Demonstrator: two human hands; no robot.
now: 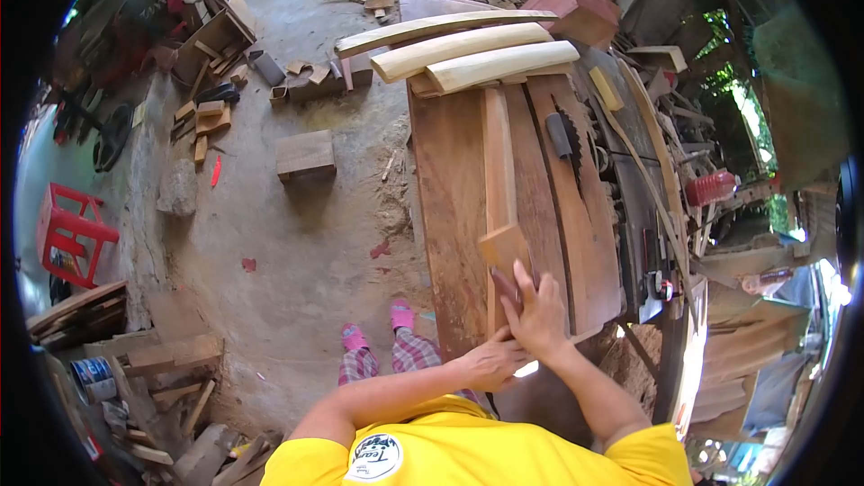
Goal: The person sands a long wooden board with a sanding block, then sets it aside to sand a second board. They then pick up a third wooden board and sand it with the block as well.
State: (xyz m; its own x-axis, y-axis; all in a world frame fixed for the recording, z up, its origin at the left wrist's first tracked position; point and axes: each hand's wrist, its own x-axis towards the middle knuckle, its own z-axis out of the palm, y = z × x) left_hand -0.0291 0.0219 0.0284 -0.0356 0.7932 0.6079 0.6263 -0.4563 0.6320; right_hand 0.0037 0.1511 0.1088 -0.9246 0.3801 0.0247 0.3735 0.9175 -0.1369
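A long narrow wooden strip (498,153) lies lengthwise on the brown wooden bench (450,207). Across its near part sits a small flat wooden piece (504,247), with a dark tool-like object (504,284) just below it. My right hand (537,313) is over this dark object at the near end of the strip, its index finger stretched toward the flat piece and its thumb beside the dark object. My left hand (493,360) is next to it, lower and to the left, with its fingers bent under my right hand; what it holds is hidden.
Curved pale wooden pieces (468,52) lie across the bench's far end. A circular saw blade (577,148) protrudes from the bench at the right. A wooden block (305,155) stands on the floor, and a red stool (74,232) is at the far left.
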